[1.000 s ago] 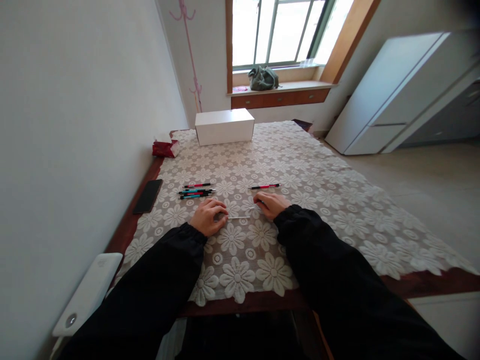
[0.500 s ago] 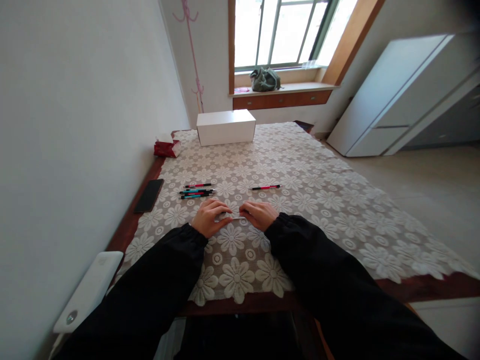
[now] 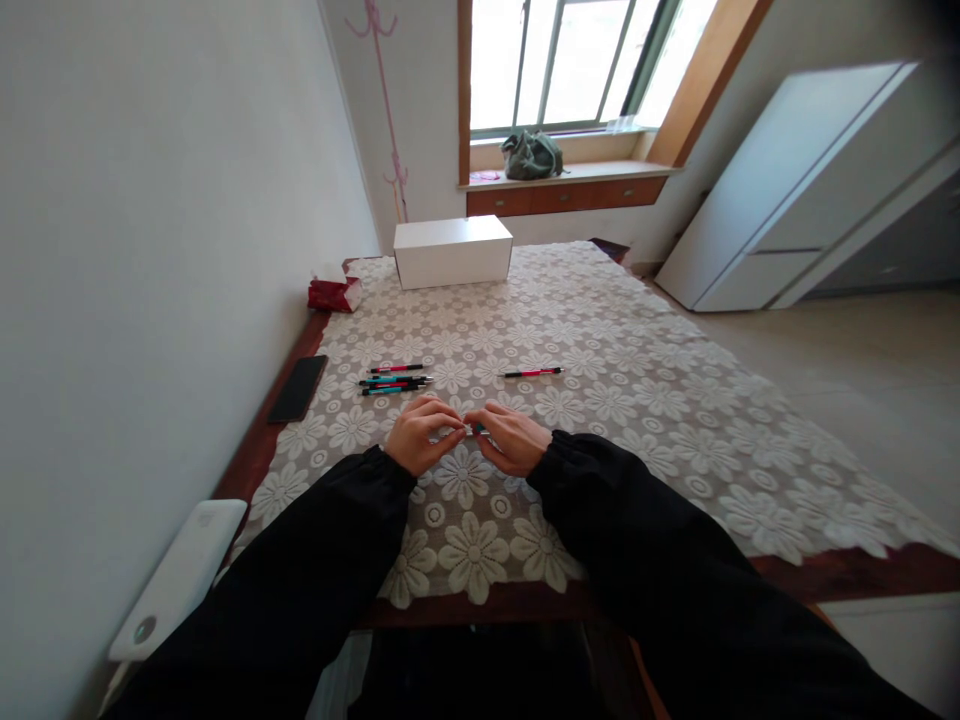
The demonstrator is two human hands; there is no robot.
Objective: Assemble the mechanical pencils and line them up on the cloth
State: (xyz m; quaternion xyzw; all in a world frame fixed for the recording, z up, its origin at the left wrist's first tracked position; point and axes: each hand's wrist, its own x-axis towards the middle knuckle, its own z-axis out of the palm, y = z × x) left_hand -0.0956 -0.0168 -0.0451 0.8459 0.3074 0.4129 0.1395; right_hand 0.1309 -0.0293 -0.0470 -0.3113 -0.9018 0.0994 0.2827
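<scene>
My left hand and my right hand meet fingertip to fingertip over the lace tablecloth. Between them they pinch a thin pale pen part, mostly hidden by the fingers. Just beyond my left hand lies a small pile of red and blue pens. A single red pen lies apart, beyond my right hand.
A black phone lies at the table's left edge. A white box and a red tissue pack sit at the far end. A white device is near left. A cabinet stands right.
My right hand has slid left toward my left hand. The thin part that showed between them is now almost covered, with the fingertips touching.
</scene>
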